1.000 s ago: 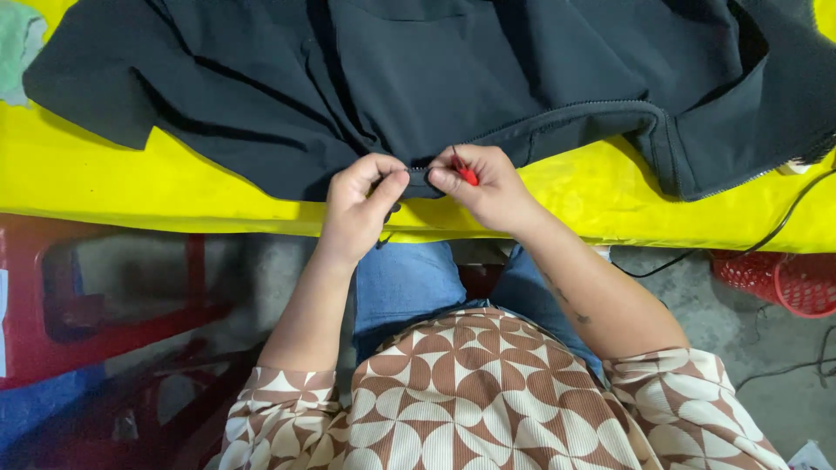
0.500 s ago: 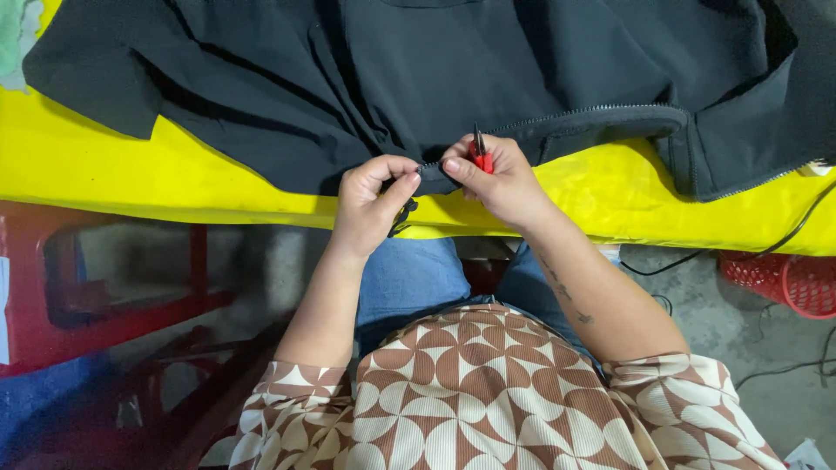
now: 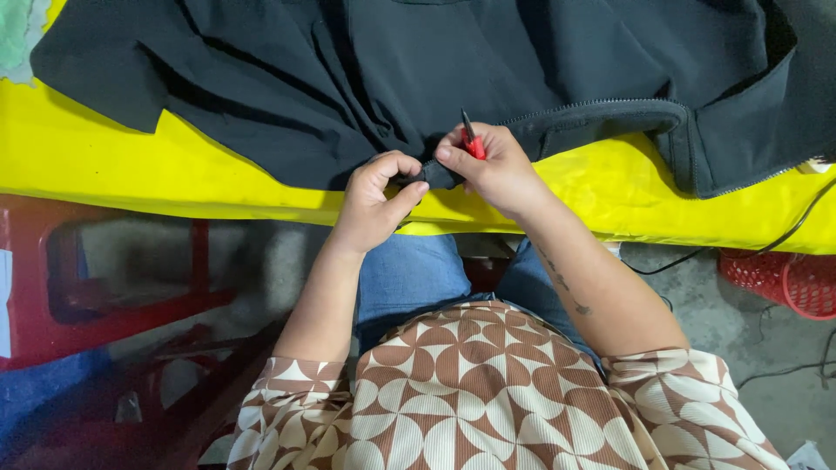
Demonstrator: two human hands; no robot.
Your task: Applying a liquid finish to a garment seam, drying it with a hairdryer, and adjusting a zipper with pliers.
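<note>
At the near edge of the yellow table [image 3: 131, 174], my left hand [image 3: 376, 202] pinches the hem of the black garment [image 3: 418, 70], fingers curled shut on the cloth. At three o'clock from it, my right hand [image 3: 492, 170] grips the same fold and closes around red-handled snips [image 3: 471, 139], blades pointing to twelve o'clock. A red basket [image 3: 788, 283] sits at four o'clock on the floor.

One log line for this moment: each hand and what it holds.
left hand: pinching hem of black garment | right hand: gripping red-handled snips and same hem | surface: yellow table
</note>
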